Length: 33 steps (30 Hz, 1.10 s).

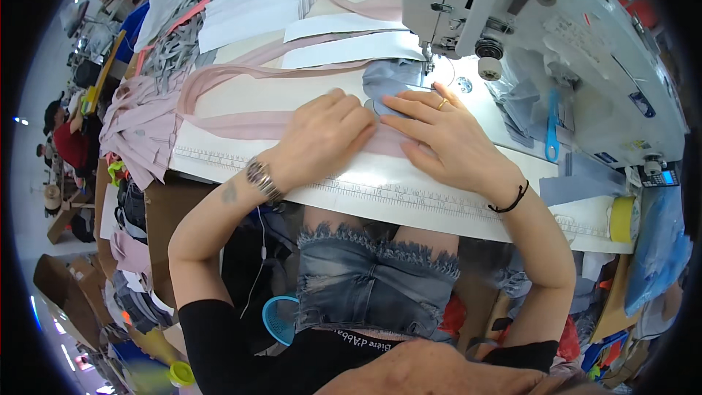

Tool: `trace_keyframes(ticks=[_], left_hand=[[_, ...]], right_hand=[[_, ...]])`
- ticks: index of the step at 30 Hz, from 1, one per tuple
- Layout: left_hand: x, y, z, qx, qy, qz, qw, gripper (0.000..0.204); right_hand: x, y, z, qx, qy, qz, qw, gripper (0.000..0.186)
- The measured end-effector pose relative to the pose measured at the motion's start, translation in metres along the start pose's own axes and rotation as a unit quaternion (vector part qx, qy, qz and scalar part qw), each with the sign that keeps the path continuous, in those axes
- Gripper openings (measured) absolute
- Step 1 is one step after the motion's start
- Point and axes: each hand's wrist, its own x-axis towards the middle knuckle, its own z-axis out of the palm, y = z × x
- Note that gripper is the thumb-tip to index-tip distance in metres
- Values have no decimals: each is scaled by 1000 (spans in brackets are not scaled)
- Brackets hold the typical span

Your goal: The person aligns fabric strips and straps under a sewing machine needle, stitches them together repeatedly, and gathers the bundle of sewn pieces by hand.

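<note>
A long pink fabric strip [238,126] loops over the table from the left and passes beneath both hands. My left hand [325,132] is closed on the strip, its fingers curled and slightly blurred; the exact pinch is hidden. Close beside it, my right hand [453,135] lies with fingers apart, pressing on the strip and the edge of a grey-blue fabric piece [391,79]. That piece reaches under the presser foot [429,62] of the white sewing machine [578,51], just beyond my right fingertips.
White paper-like pieces [256,11] lie stacked at the back left, near grey scraps [172,55]. Pink strips [139,121] hang off the left edge. A printed ruler [380,194] runs along the front. On the right are a blue tool [553,128] and a yellow tape roll [623,219].
</note>
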Motion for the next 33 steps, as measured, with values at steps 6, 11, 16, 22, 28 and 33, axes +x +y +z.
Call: trace_keyframes(ticks=[6,11,16,22,28,33], left_hand=[[27,-17,-29,-208,-1,-27,978,15],[75,-54,-7,-81,-105,53,990,22],[64,-42,23,-38,-29,84,995,24],[55,-23,27,17,-15,162,987,36],[50,-20,33,-3,12,116,993,38],[56,-15,29,52,41,191,979,37]], right_hand=[[2,5,-12,23,-38,-4,999,51],[2,4,-19,24,-96,26,995,56],[-1,11,-14,-57,-4,65,996,40],[-6,9,-12,-101,50,98,989,21],[-5,9,-13,-120,33,116,985,20],[-5,13,-17,-118,1,116,986,22]])
